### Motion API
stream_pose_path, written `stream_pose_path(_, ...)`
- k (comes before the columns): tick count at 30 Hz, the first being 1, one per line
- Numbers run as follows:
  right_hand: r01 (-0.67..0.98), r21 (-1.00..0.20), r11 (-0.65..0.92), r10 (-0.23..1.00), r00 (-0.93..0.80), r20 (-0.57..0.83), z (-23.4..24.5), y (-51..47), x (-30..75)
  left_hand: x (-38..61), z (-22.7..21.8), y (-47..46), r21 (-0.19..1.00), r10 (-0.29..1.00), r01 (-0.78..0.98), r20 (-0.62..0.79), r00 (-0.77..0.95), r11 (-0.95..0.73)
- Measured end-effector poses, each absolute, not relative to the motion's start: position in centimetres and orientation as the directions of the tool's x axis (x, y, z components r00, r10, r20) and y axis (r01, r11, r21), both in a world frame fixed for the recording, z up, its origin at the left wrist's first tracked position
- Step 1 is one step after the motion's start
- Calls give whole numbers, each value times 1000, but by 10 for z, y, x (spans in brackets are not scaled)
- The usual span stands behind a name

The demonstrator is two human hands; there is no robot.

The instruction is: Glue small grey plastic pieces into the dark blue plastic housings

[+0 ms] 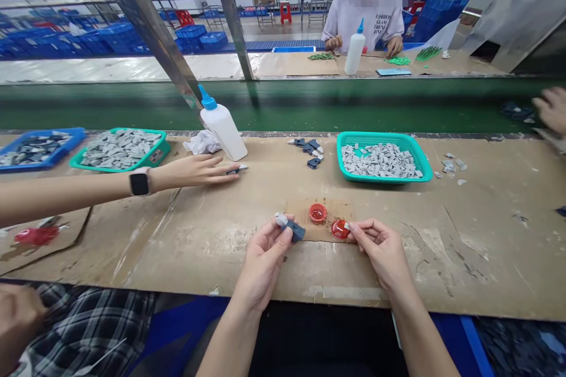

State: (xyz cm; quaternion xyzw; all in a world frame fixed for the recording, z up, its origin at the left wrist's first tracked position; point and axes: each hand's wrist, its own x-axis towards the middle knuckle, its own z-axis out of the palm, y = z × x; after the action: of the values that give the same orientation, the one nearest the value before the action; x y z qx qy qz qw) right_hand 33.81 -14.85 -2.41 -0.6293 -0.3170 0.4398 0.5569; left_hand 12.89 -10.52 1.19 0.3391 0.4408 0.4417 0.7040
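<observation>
The left hand [268, 250] is closed lightly, thumb against fingers, on a dark plastic part [297, 231], held tilted just above the table [177, 247]. A whitish bit shows at the part's upper left end; whether it belongs to the part cannot be told. The right hand [381, 245] has thumb and forefinger pinched together on a small grey piece [347, 226]. This piece is at the right edge of a red cup [340, 229] with shiny liquid inside; whether it touches the liquid cannot be determined. A second red cup [318, 213] stands just beside the first, to its upper left. Both sit on a cardboard pad [342, 205].

Beyond the pad, a loose group of dark parts [312, 147] lies on the table. To the right of these stands a green basket [384, 178] holding many grey pieces [380, 162]; further such pieces lie loose on the table to the basket's right.

At left, a co-worker's arm with a watch [140, 183] reaches across the table, its hand [201, 171] flat, with the fingertips at another dark item [236, 170]. A white bottle [224, 132] with a blue nozzle leans just beyond that hand, near a crumpled tissue [202, 142]. Across the green belt [292, 109], another person [354, 15] sits at a bench.
</observation>
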Motion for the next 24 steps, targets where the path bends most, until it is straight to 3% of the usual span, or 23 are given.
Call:
stream_pose_path(12, -136, -972, -192, 884, 407, -232, -21, -149, 339, 134, 8, -108, 871, 926, -322, -323, 194, 371)
stream_pose_path(19, -197, -971, -133, 916, 349, -196, 8, -163, 332, 151, 6, -113, 917, 967, -321, -190, 169, 236)
stream_pose_path(24, -133, -982, -131, 951, 263, -162, 36, -168, 313, 164, 18, -117, 938, 979, -306, -120, 164, 166)
